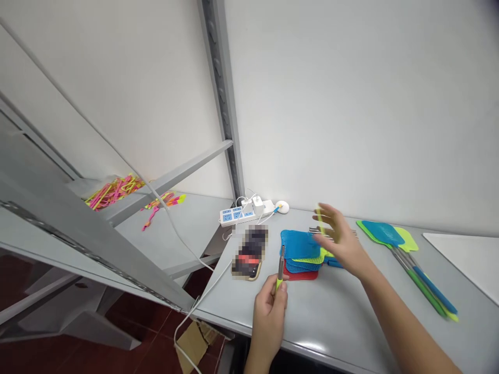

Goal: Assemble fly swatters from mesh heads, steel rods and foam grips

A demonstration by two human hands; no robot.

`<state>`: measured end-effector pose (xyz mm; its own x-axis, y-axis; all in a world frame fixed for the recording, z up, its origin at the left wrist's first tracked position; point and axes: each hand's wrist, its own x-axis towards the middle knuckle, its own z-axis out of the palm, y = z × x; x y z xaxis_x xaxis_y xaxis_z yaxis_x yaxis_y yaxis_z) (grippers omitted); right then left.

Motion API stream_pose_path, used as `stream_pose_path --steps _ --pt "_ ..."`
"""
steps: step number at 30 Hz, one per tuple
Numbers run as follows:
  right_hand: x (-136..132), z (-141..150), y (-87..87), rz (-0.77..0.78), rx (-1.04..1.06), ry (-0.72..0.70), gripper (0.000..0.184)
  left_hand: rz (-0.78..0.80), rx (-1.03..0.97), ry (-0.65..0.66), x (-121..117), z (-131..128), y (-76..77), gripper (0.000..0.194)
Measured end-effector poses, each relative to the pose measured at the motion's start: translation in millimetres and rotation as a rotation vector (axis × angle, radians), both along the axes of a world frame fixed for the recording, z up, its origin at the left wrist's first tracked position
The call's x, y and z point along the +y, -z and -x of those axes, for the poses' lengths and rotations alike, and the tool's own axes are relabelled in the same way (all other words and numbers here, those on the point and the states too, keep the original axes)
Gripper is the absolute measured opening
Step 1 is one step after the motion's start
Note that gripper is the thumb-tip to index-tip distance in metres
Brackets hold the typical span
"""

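My left hand (272,301) is closed around the yellow-green grip of a metal fly swatter handle (280,267), its bare rod pointing up. My right hand (337,236) is raised above the table to the right, with its fingers curved. At its fingertips is a thin yellow-green piece (320,219), which looks like a swatter head seen edge-on; blur hides its shape. Below and left of that hand lies a pile of mesh swatter heads, with a blue head (298,244) on top and a red head (302,275) at the bottom. Metal rods (315,230) lie partly hidden behind the right hand.
Several fly swatters (407,259) lie together on the right. A phone (249,254) and a white power strip (244,214) are at the left, with a loose cable (187,249). Beyond a metal shelf post (117,228), pink and yellow strips (117,191) rest on another surface.
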<state>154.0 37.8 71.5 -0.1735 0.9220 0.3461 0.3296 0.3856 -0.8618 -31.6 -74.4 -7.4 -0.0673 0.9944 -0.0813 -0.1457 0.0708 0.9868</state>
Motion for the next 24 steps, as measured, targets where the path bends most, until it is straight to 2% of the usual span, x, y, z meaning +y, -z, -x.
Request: stream_pose_path --steps 2,3,6,10,13,15,19,24 --pt "-21.8 -18.8 6.8 0.058 0.519 0.018 0.062 -0.045 0.053 0.009 -3.0 -1.3 -4.2 0.04" --pt "-33.2 -26.8 10.5 0.076 0.699 0.039 0.058 -0.07 0.08 0.017 -5.2 -2.4 -6.3 0.039" --pt "-68.1 -44.4 16.8 0.108 0.974 0.136 0.055 -0.136 0.159 0.081 -15.2 -7.8 -13.2 0.035" --pt "-114.6 -55.8 15.8 0.116 1.062 0.257 0.052 -0.189 0.273 0.252 -32.9 -19.2 -27.0 0.03" --pt "-145.0 -60.6 15.6 0.059 1.09 0.405 0.047 -0.239 0.461 0.394 -45.7 -30.4 -40.6 0.031" --pt "-160.9 -65.4 15.4 0.011 1.083 0.484 0.048 -0.285 0.581 0.445 -52.8 -38.8 -49.3 0.032" --pt "-180.8 -80.4 10.2 -0.038 1.034 0.461 0.053 -0.363 0.694 0.487 -61.5 -50.2 -61.1 0.033" --pt "-190.3 -90.5 2.6 -0.079 1.04 0.436 0.055 -0.438 0.807 0.493 -65.5 -48.8 -66.4 0.038"
